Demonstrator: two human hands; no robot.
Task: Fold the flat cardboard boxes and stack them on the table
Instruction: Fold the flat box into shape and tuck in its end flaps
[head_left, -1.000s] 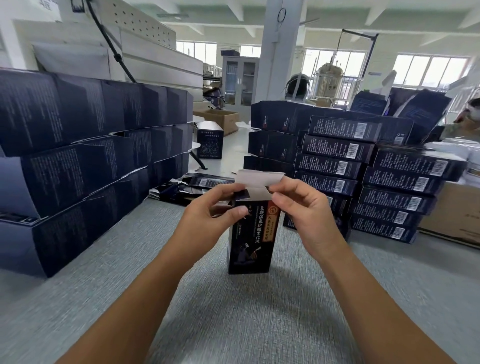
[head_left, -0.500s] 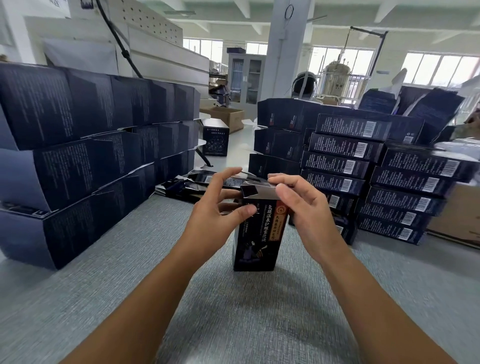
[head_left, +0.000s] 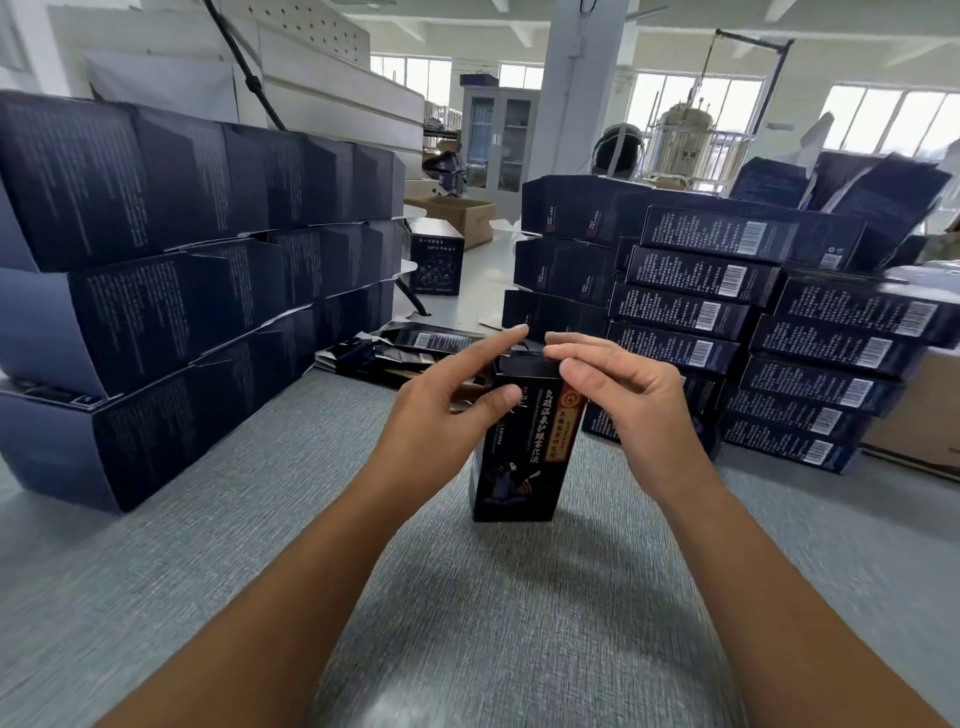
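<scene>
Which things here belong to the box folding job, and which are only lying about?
Job: upright box held by left hand and right hand; flat boxes; left stack; right stack; table.
Lying about: brown carton; cabinet; metal tank; pillar.

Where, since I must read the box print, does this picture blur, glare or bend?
Head view: the windows blow out white; the right stack smears with blur toward the edge; wide-angle distortion bows the left stack; the upright box at centre is fairly sharp, its gold print visible; the table shows a soft shadow beneath it.
</scene>
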